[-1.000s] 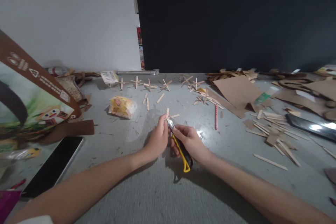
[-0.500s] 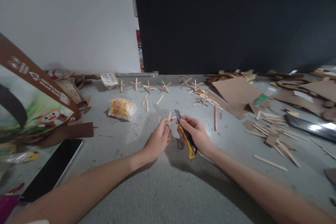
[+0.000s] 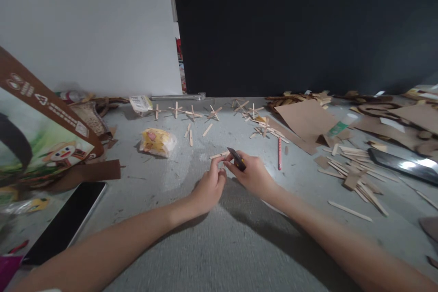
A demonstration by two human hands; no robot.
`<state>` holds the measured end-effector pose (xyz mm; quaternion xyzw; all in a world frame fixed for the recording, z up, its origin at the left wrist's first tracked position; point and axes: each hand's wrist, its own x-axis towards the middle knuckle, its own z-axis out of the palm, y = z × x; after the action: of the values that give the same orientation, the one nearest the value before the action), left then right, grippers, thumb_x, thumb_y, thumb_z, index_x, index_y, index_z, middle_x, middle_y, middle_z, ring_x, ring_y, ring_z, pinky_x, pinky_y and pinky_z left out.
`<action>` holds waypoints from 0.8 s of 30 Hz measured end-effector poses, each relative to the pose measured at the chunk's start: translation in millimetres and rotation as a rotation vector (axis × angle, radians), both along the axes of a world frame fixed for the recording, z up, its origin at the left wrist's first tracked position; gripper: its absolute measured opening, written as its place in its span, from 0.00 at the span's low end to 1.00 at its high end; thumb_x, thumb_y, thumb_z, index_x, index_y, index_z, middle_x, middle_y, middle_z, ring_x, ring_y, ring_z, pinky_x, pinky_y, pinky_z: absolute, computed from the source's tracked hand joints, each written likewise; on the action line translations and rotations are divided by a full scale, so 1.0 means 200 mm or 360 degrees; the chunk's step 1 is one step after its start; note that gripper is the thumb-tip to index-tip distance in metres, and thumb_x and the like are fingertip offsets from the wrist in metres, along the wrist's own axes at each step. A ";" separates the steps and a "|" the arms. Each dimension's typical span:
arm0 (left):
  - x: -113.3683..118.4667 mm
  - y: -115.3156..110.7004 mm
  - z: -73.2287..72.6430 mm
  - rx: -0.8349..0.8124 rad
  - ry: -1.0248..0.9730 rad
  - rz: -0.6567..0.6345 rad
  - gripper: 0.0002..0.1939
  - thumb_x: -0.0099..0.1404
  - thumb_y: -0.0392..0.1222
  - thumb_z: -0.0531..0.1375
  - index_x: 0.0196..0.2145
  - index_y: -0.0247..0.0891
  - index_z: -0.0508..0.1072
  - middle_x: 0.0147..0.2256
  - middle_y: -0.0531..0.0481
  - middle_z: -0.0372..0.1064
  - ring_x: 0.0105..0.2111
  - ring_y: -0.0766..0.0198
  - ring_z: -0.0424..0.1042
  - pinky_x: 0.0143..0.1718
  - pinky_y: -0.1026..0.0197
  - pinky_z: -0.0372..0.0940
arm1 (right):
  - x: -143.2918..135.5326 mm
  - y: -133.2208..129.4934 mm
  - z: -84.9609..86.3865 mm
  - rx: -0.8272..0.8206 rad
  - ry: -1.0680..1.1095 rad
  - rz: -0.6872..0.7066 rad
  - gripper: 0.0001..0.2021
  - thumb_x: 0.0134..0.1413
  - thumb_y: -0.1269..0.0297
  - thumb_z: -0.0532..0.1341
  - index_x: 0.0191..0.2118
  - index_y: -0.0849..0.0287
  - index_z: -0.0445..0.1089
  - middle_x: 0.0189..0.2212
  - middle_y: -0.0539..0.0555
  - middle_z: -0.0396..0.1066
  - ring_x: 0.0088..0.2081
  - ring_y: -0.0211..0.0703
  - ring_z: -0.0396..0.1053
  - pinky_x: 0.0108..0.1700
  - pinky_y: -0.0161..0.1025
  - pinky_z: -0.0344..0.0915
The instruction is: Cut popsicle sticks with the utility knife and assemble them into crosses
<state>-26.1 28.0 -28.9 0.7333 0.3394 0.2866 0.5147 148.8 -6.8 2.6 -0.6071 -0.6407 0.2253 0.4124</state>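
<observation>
Over the grey table (image 3: pixel 185 255), our right hand (image 3: pixel 256 174) grips the utility knife (image 3: pixel 237 160); our left hand (image 3: pixel 210 188) sits half-curled alongside, a wooden stick (image 3: pixel 218 155) just ahead: pinched or not, we can't tell!

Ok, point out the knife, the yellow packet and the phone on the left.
Knife (image 3: pixel 237 159): head view, on its dark body.
Yellow packet (image 3: pixel 157 142): head view, middle of its wrapper.
Phone on the left (image 3: pixel 65 223): head view, middle of its dark screen.

Knife (image 3: pixel 237 159), dark with a touch of yellow, slanting away and left, tip close in by the stick (image 3: pixel 218 155): pale, slim, wooden, angled nearly crosswise!
</observation>
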 end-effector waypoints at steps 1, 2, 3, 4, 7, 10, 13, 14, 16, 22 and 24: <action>0.00 0.00 0.00 0.0017 0.0014 -0.0002 0.22 0.75 0.42 0.50 0.64 0.40 0.59 0.28 0.57 0.63 0.24 0.65 0.61 0.30 0.63 0.56 | 0.00 0.00 0.00 -0.0004 -0.0033 -0.0010 0.12 0.63 0.50 0.60 0.38 0.53 0.72 0.23 0.50 0.72 0.24 0.41 0.65 0.30 0.37 0.57; 0.00 0.00 0.00 0.0034 0.0026 -0.0001 0.22 0.75 0.42 0.50 0.64 0.40 0.58 0.28 0.57 0.63 0.25 0.64 0.61 0.31 0.62 0.56 | -0.01 0.00 0.00 -0.0003 -0.0059 -0.0021 0.12 0.63 0.51 0.59 0.39 0.53 0.72 0.24 0.51 0.73 0.24 0.42 0.66 0.30 0.37 0.57; 0.00 0.00 0.01 0.0048 0.0034 -0.0001 0.23 0.75 0.42 0.50 0.65 0.39 0.59 0.28 0.57 0.63 0.25 0.64 0.62 0.31 0.61 0.57 | -0.01 -0.01 0.01 -0.0001 -0.0075 -0.0027 0.12 0.63 0.51 0.59 0.39 0.53 0.71 0.24 0.52 0.74 0.24 0.42 0.66 0.30 0.38 0.57; 0.00 0.00 0.01 0.0056 0.0036 -0.0007 0.23 0.75 0.42 0.50 0.65 0.39 0.59 0.27 0.56 0.63 0.25 0.63 0.62 0.31 0.61 0.57 | -0.01 -0.01 0.01 0.0000 -0.0079 -0.0030 0.12 0.64 0.51 0.58 0.39 0.53 0.71 0.25 0.53 0.74 0.24 0.43 0.67 0.30 0.38 0.57; 0.00 -0.01 0.01 0.0035 -0.0003 -0.0026 0.22 0.76 0.44 0.49 0.64 0.38 0.59 0.26 0.57 0.62 0.24 0.63 0.62 0.30 0.61 0.56 | -0.01 -0.01 0.02 -0.0022 -0.0025 -0.0003 0.12 0.64 0.51 0.58 0.38 0.53 0.71 0.25 0.53 0.75 0.25 0.44 0.68 0.30 0.38 0.57; 0.00 -0.01 0.01 0.0010 -0.0019 -0.0027 0.21 0.78 0.45 0.48 0.63 0.38 0.59 0.25 0.57 0.62 0.24 0.63 0.62 0.30 0.61 0.56 | -0.02 -0.01 0.02 -0.0045 0.0063 0.0021 0.13 0.65 0.50 0.58 0.36 0.53 0.69 0.24 0.52 0.73 0.25 0.44 0.68 0.30 0.39 0.58; 0.00 -0.02 0.01 0.0056 0.0062 0.0044 0.20 0.78 0.44 0.47 0.63 0.39 0.60 0.26 0.56 0.62 0.25 0.62 0.63 0.30 0.61 0.56 | -0.05 -0.02 0.02 -0.0015 0.0177 -0.0009 0.14 0.65 0.49 0.58 0.34 0.53 0.67 0.25 0.52 0.72 0.26 0.45 0.68 0.31 0.39 0.59; 0.00 -0.02 0.01 0.0071 0.0094 0.0068 0.20 0.77 0.44 0.47 0.63 0.39 0.59 0.26 0.56 0.62 0.25 0.62 0.63 0.30 0.61 0.55 | -0.06 -0.03 0.01 -0.0002 0.0217 -0.0021 0.14 0.65 0.49 0.58 0.34 0.53 0.67 0.25 0.52 0.73 0.27 0.45 0.69 0.32 0.40 0.60; 0.00 -0.03 0.01 0.0084 0.0131 0.0093 0.20 0.77 0.43 0.47 0.64 0.39 0.59 0.26 0.56 0.62 0.25 0.62 0.63 0.30 0.61 0.55 | -0.08 -0.04 0.01 0.0019 0.0280 -0.0038 0.14 0.65 0.50 0.58 0.34 0.53 0.67 0.27 0.53 0.73 0.29 0.46 0.69 0.33 0.40 0.62; 0.00 -0.02 0.00 0.0039 0.0010 0.0058 0.19 0.78 0.46 0.49 0.62 0.39 0.60 0.25 0.58 0.61 0.23 0.64 0.61 0.28 0.63 0.54 | -0.10 -0.04 0.02 -0.0105 0.0490 -0.0017 0.20 0.62 0.42 0.61 0.32 0.54 0.67 0.19 0.48 0.64 0.23 0.41 0.63 0.26 0.37 0.60; 0.01 0.00 -0.01 -0.0056 -0.0087 0.0119 0.17 0.78 0.49 0.51 0.59 0.41 0.61 0.24 0.59 0.59 0.22 0.66 0.61 0.27 0.64 0.53 | -0.10 -0.04 0.03 -0.0271 0.0673 0.0066 0.23 0.59 0.38 0.62 0.31 0.54 0.65 0.15 0.44 0.58 0.17 0.37 0.57 0.21 0.35 0.55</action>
<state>-24.3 28.7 -30.0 0.7029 0.3574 0.3195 0.5255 129.6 -15.3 9.0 -0.5657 -0.5311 0.4093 0.4801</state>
